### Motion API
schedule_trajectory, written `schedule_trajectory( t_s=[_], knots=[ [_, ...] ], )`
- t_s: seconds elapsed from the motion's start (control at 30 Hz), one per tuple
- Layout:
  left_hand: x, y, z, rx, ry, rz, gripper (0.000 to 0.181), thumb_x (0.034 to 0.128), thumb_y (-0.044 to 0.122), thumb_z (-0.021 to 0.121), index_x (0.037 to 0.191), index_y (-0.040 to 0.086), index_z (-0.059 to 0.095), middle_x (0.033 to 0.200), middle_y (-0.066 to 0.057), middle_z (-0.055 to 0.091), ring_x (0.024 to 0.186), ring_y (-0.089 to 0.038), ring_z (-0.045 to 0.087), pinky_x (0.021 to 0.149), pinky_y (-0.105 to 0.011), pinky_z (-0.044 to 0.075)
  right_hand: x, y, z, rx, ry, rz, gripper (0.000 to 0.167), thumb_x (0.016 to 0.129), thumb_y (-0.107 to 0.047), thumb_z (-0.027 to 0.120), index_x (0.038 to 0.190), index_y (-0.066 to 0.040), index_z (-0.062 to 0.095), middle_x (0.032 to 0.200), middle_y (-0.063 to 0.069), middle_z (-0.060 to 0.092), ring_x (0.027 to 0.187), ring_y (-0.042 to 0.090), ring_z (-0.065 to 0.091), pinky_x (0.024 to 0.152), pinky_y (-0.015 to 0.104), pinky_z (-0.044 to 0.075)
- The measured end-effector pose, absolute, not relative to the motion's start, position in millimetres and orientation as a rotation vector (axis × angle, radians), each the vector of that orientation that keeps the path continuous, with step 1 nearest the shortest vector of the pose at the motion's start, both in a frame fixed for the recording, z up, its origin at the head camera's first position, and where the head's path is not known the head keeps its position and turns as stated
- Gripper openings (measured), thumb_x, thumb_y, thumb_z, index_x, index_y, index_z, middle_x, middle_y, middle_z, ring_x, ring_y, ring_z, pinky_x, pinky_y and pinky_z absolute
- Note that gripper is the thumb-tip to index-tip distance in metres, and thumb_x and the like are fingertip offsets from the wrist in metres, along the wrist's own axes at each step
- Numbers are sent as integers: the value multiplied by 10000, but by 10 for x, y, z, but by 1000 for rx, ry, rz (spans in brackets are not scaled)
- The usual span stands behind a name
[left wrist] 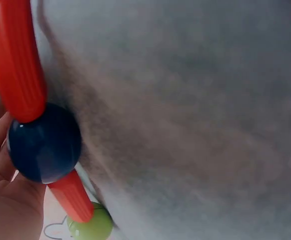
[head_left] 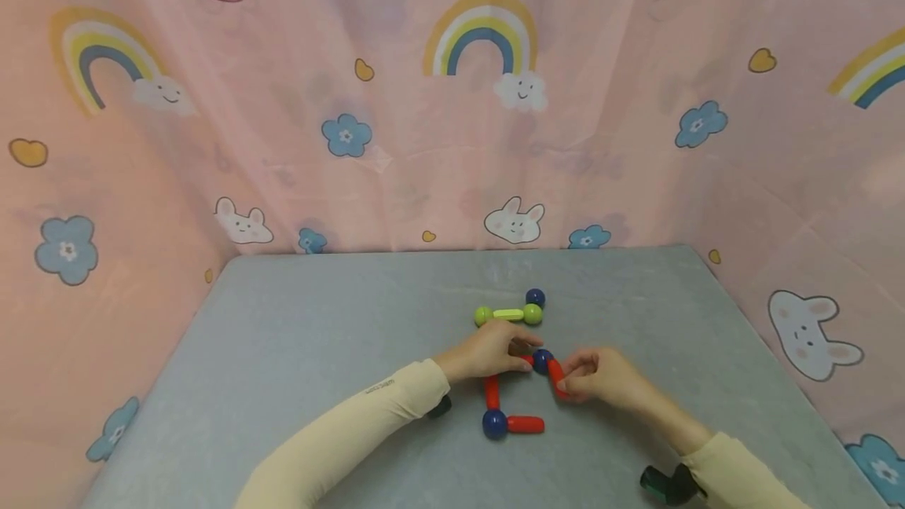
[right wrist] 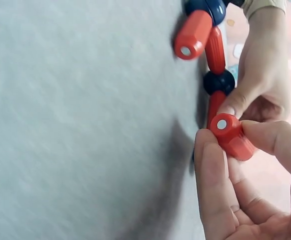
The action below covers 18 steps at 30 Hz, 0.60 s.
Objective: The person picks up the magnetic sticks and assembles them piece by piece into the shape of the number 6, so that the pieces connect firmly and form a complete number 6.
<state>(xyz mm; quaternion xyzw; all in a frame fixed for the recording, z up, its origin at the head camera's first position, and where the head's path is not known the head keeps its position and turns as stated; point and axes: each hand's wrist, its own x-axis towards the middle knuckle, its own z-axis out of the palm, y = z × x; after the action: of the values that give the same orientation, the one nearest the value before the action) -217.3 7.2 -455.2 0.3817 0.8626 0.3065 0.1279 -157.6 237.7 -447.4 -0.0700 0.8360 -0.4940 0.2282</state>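
Note:
My right hand pinches a red magnetic rod between thumb and fingers. One end of that rod meets a blue ball; its other end shows a pale round tip in the right wrist view. Across from it, my left hand holds another red rod, which runs to the same ball. A further blue ball joins this rod to a red rod coming toward me. At the near corner, a blue ball carries a red rod pointing right.
Beyond my left hand lie a light green rod with green balls at its ends and a blue ball. The grey tabletop ends at a pink printed curtain behind and at the sides.

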Motion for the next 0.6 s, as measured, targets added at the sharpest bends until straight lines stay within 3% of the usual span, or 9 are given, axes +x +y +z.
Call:
schedule_trajectory(
  t_s=[0.27, 0.6],
  knots=[
    [-2190, 77, -4601, 1159, 2541, 850, 378, 859, 183, 779, 1229, 154, 704, 1166, 39, 745, 1073, -44, 684, 906, -124, 513, -1464, 2301, -4524, -72, 2228, -1397, 248, 824, -124, 722, 988, 56, 674, 777, 4, 736, 696, 104, 691, 676, 312, 605],
    [-2215, 92, -4658, 1173, 2519, 898, 357, 866, 174, 771, 1217, 145, 709, 1132, 28, 755, 953, 14, 683, 816, -84, 505, -1416, 2246, -4514, 27, 2212, -1397, 244, 821, -115, 732, 981, 60, 678, 765, 9, 735, 688, 98, 693, 664, 304, 609]
  ],
)
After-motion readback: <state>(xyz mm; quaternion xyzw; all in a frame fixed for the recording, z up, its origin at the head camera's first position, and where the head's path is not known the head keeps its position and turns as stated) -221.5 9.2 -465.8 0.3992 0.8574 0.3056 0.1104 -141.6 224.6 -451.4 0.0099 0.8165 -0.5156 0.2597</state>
